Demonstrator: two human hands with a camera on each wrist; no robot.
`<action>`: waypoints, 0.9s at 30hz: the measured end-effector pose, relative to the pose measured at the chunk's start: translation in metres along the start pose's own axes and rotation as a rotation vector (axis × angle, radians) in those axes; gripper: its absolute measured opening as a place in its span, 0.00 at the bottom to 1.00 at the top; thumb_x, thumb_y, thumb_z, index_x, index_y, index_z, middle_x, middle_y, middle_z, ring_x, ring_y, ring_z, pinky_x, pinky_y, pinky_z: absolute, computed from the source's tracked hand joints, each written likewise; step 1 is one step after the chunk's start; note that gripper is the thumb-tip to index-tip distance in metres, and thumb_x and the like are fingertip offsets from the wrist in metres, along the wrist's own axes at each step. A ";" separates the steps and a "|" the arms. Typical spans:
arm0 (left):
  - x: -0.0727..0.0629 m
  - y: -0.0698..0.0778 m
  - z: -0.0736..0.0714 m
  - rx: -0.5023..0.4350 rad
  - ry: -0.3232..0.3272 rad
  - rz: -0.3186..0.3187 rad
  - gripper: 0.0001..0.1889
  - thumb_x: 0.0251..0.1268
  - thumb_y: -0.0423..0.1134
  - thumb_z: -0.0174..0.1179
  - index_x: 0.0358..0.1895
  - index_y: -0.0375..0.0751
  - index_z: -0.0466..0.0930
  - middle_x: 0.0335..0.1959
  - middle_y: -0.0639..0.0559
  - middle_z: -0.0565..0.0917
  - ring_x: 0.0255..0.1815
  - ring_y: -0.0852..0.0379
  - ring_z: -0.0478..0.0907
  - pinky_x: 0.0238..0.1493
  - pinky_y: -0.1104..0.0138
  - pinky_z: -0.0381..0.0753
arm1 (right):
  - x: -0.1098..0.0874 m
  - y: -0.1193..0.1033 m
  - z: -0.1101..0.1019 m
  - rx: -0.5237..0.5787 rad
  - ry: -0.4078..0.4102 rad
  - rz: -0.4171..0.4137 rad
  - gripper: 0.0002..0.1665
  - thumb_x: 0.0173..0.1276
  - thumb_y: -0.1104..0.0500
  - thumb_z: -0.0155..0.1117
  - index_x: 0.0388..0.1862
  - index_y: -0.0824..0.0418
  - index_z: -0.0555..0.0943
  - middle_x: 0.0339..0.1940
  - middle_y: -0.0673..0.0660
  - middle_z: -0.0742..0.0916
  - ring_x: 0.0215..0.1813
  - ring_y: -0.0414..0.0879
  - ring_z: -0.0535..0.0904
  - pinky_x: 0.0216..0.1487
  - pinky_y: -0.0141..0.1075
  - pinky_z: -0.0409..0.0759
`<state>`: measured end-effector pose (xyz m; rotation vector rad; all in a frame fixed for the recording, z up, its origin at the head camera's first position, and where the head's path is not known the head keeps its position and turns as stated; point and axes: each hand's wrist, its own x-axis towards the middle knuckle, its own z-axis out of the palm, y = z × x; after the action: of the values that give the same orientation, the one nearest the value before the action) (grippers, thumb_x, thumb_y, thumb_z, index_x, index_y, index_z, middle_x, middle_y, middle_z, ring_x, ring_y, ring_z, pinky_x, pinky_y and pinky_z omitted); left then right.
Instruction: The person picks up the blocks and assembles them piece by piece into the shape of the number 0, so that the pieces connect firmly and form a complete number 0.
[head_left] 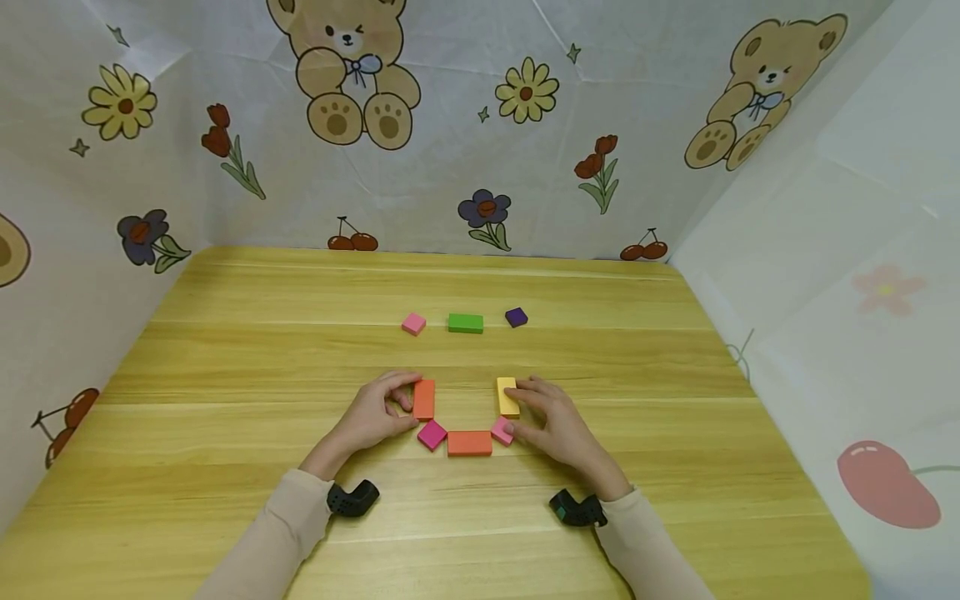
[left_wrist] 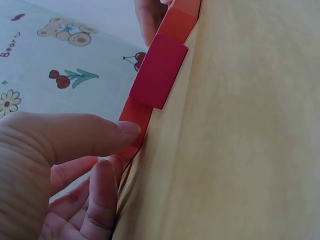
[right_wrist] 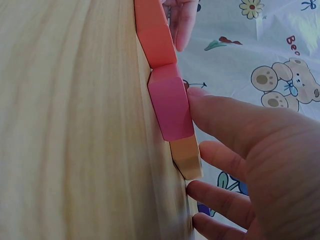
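- Fingers of the left hand [head_left: 367,417], left of centre in the head view, are bent with a small gap between thumb and index, lightly gripping an upright-lying orange block [head_left: 423,400] by its outer side and ends.
- Fingers of the right hand [head_left: 555,422], right of centre, are loosely spread and grasp nothing: the index rests on a yellow block [head_left: 507,405], the thumb touches a small pink block [head_left: 500,429].
- Oblong pieces: the gripped orange block and the yellow block form the sides of a U at the middle of the frame, and a crosswise orange block [head_left: 469,443] forms its base below centre. They look light, stiff and hard to break; the smooth faces may slide easily. A gentle pinch on the two long sides seems best, since a push on an end could shift the neighbour.
- One more oblong, a green block [head_left: 466,323], lies well apart, above centre.
- Square pieces: a magenta block [head_left: 432,435] turned cornerwise at the U's lower left, the pink block at its lower right. Being small, they probably twist readily; opposite edges give the surest hold.
- Farther up, a light pink block [head_left: 414,323] and a dark purple block [head_left: 516,317] flank the green one.
- Smallest, lettering [left_wrist: 10,44] on the printed cloth [left_wrist: 25,65], upper left of the left wrist view, seems to read "Bears"; no brand is legible on the blocks.
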<state>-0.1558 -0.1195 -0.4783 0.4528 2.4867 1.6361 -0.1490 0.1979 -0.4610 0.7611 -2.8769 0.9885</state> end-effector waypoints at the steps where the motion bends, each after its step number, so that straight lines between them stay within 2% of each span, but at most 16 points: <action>1: 0.000 0.000 0.000 0.002 0.000 0.001 0.34 0.51 0.24 0.69 0.65 0.30 0.71 0.55 0.37 0.76 0.29 0.62 0.74 0.28 0.73 0.77 | 0.000 0.000 0.000 -0.002 0.000 0.000 0.31 0.61 0.50 0.72 0.62 0.58 0.80 0.67 0.62 0.78 0.74 0.63 0.64 0.71 0.62 0.60; 14: -0.001 -0.001 0.000 0.021 -0.003 0.001 0.34 0.50 0.23 0.70 0.65 0.34 0.73 0.57 0.39 0.76 0.29 0.60 0.75 0.29 0.72 0.79 | 0.001 0.000 0.000 -0.004 -0.002 -0.007 0.30 0.60 0.51 0.72 0.62 0.59 0.80 0.66 0.62 0.78 0.73 0.63 0.65 0.71 0.62 0.60; 19: -0.003 0.003 -0.001 0.023 -0.008 -0.015 0.35 0.50 0.23 0.68 0.67 0.36 0.71 0.62 0.41 0.73 0.33 0.59 0.76 0.31 0.71 0.80 | 0.001 0.001 0.000 0.000 -0.006 -0.005 0.31 0.60 0.51 0.73 0.62 0.58 0.80 0.67 0.62 0.78 0.73 0.63 0.64 0.71 0.62 0.60; 24: -0.007 0.007 -0.004 0.025 -0.004 -0.028 0.36 0.50 0.21 0.63 0.68 0.38 0.70 0.64 0.42 0.71 0.36 0.55 0.74 0.30 0.70 0.79 | 0.001 0.001 0.000 -0.002 -0.002 -0.007 0.31 0.60 0.52 0.73 0.62 0.59 0.80 0.66 0.62 0.78 0.73 0.63 0.65 0.70 0.63 0.60; 27: -0.010 0.010 -0.005 0.067 0.023 -0.012 0.35 0.51 0.23 0.62 0.68 0.38 0.71 0.63 0.42 0.72 0.40 0.53 0.73 0.36 0.68 0.79 | 0.001 0.000 0.000 -0.009 0.001 -0.018 0.30 0.60 0.53 0.73 0.62 0.59 0.80 0.66 0.63 0.78 0.73 0.64 0.65 0.70 0.63 0.61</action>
<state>-0.1456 -0.1238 -0.4674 0.4283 2.5618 1.5661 -0.1501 0.1979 -0.4607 0.7845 -2.8666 0.9731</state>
